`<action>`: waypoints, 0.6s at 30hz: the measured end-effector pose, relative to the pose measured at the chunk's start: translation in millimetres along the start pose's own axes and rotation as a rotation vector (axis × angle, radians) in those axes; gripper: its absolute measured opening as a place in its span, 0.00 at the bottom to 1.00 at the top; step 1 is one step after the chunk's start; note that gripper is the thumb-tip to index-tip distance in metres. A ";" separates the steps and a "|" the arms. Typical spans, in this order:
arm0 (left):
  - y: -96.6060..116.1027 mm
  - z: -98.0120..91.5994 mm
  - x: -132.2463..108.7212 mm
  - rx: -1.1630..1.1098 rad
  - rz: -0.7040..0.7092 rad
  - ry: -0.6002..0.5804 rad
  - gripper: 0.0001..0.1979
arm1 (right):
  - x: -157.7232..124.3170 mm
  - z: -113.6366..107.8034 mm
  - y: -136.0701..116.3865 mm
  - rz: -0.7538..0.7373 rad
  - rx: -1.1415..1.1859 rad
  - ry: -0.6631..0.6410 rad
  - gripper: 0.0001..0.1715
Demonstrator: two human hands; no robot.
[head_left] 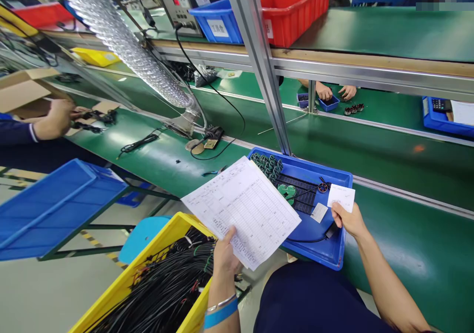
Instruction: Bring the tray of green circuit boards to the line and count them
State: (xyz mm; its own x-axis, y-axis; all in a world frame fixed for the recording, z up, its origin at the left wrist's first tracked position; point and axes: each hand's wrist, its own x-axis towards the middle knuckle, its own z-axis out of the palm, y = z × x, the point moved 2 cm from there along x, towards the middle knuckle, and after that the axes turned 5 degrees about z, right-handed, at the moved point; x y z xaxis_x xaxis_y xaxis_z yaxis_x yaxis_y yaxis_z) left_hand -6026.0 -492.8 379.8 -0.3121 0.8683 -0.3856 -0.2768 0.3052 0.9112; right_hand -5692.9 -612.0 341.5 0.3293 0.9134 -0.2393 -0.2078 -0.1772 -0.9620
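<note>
On the green bench [407, 254], hands grip paper — left hand [224, 256] the printed form [240, 209], long axis running up-left; right hand [348, 219] a slip [341, 196].

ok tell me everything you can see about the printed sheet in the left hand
The printed sheet is white paper with a ruled table of small, unreadable print. It looks flat and uncreased, turned at an angle. The left hand pinches its near corner, thumb on top. Its far edge overlaps the blue tray on the green bench, and its near part hangs over the yellow bin of black cables.
</note>
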 end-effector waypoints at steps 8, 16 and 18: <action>-17.1 4.4 3.6 0.077 -0.051 -0.124 0.16 | 0.4 2.4 3.2 0.027 -0.021 0.032 0.28; -25.0 8.5 5.8 0.117 -0.059 -0.234 0.17 | 2.5 2.4 9.3 0.083 -0.025 0.068 0.28; -27.1 10.3 4.0 0.123 -0.064 -0.255 0.17 | 1.4 1.9 8.1 0.096 -0.025 0.073 0.29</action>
State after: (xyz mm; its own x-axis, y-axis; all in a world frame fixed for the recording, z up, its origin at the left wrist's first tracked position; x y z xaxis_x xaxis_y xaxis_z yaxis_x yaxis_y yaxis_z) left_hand -6010.4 -493.5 355.1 -0.0551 0.9114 -0.4079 -0.1712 0.3939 0.9031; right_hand -5695.8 -611.5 333.6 0.3755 0.8626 -0.3389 -0.2188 -0.2728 -0.9369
